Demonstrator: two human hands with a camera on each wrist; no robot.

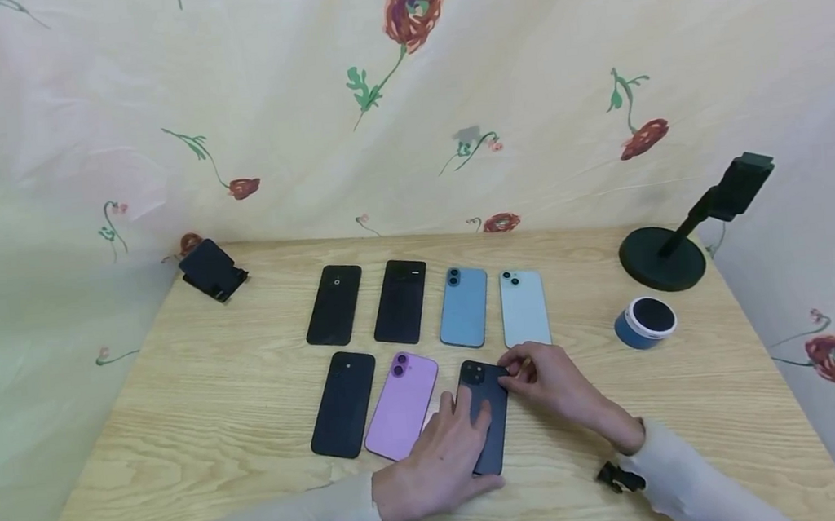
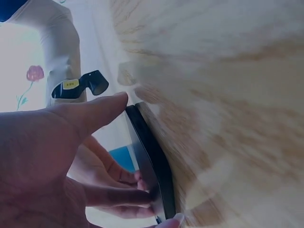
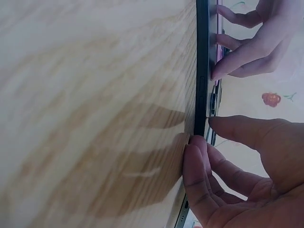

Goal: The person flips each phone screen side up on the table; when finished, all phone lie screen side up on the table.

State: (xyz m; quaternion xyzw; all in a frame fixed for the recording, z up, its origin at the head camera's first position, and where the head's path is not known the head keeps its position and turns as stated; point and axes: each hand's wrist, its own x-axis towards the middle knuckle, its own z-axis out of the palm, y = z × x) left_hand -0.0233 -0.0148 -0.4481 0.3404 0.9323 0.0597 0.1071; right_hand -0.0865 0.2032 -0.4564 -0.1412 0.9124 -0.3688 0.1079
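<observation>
We've got our left hand [image 1: 440, 459] resting flat, fingers straight, on the dark phone [image 1: 490, 418] on the worktop [image 1: 694, 402], while our right hand [image 1: 555, 380] pinches its top corner.

phone [image 1: 490, 418]: dark navy, slim (camera lenses at its far end)
pose: flat, back up
place: front row, right of the purple phone [image 1: 402, 405]

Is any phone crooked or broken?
Nothing looks broken. The dark phone under both hands sits tilted and a bit lower than the purple phone and black phone beside it, so the front row looks uneven. The back row is lined up neatly.
</observation>
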